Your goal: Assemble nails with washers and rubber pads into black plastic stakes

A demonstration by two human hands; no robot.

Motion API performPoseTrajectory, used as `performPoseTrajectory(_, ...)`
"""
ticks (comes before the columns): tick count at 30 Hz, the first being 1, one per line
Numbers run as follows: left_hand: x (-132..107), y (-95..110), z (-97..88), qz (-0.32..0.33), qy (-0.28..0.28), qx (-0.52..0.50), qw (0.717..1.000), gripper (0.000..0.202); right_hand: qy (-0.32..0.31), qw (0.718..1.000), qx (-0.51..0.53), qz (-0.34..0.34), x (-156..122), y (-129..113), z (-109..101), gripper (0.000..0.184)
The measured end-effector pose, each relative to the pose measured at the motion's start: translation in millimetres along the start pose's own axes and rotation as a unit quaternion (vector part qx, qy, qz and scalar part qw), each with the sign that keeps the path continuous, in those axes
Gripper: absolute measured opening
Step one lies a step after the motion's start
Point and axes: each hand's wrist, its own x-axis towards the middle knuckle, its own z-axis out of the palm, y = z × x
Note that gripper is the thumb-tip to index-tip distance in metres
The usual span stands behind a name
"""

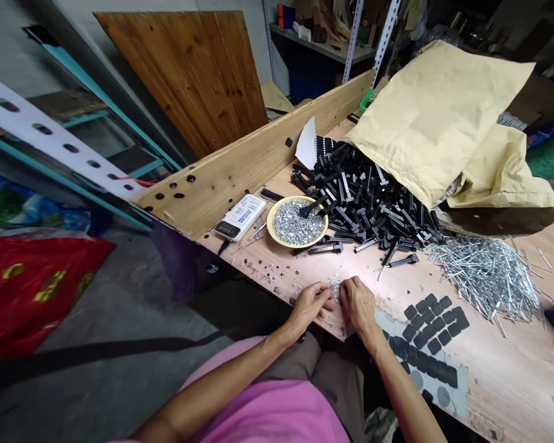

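At the table's near edge, my left hand (310, 303) is closed, thumb and fingertips pressed together. What it pinches, if anything, is too small to make out. Close beside it, my right hand (359, 303) rests with fingers curled down to the tabletop, its fingertips hidden from me. Small silvery nuts (335, 280) lie scattered between and just beyond the two hands. Farther back stands a yellow bowl (274, 236) heaped with more small metal pieces, black parts lying on top. Behind and right of it spreads a pile of black plastic parts with metal hex ends (362, 197).
Long thin metal screws (493, 277) are heaped at the right. Dark square pads (436, 323) lie on a grey sheet near my right forearm. A white device (242, 216) sits left of the bowl. Large tan paper sacks (443, 117) cover the back, and a wooden board (258, 157) edges the table.
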Motion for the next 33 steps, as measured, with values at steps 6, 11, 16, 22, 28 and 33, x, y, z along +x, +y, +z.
performPoseTrajectory(6,-7,9,7.9,0.0,-0.079,0.002,0.997,0.035,0.1,0.935,0.31,0.138,-7,5,-14,0.012)
performPoseTrajectory(11,-16,15,13.8,-0.004,-0.125,0.005,0.992,0.045,0.142,0.857,0.451,0.206,-19,-5,-25,0.017)
performPoseTrajectory(16,-18,17,21.2,0.005,-0.151,0.011,0.989,0.046,0.17,0.832,0.483,0.212,-30,-12,-30,0.023)
performPoseTrajectory(22,-23,16,26.9,0.004,-0.168,0.0,0.986,0.048,0.22,0.877,0.403,0.144,-42,-12,-33,0.013)
performPoseTrajectory(28,-27,14,28.4,-0.042,-0.204,-0.044,0.977,0.063,0.308,0.936,0.149,-0.088,-53,-10,-35,0.02)
performPoseTrajectory(33,-29,17,26.0,-0.046,-0.223,-0.042,0.973,0.066,0.274,0.946,0.162,-0.065,-56,-8,-46,0.019)
